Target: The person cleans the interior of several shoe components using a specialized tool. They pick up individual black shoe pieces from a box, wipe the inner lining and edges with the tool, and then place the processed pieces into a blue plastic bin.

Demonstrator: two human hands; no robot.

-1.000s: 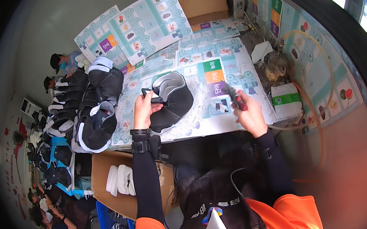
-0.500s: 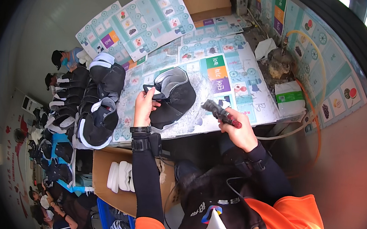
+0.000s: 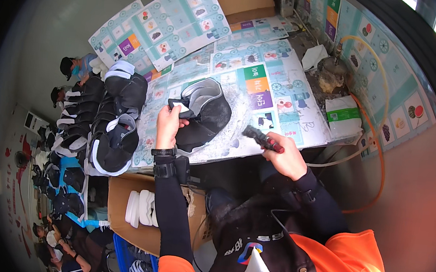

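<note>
A black shoe upper with a grey lining (image 3: 205, 112) lies on the paper-covered table (image 3: 265, 93). My left hand (image 3: 168, 123) grips its near edge by a white tab. My right hand (image 3: 289, 155) is closed on a dark tool with a red handle (image 3: 261, 139), held just off the table's front edge, to the right of the upper and apart from it. Both forearms wear black sleeves, and a dark band wraps my left wrist.
A pile of black and white shoe uppers (image 3: 113, 119) fills the table's left end. A cardboard box with white insoles (image 3: 138, 207) stands under the table. An orange hose (image 3: 381, 153) loops at the right. A white bag (image 3: 343, 116) and another cardboard box (image 3: 245, 0) sit farther back.
My right hand has drawn back with the tool from over the printed sheets to the table's front edge. My left hand keeps its hold on the upper.
</note>
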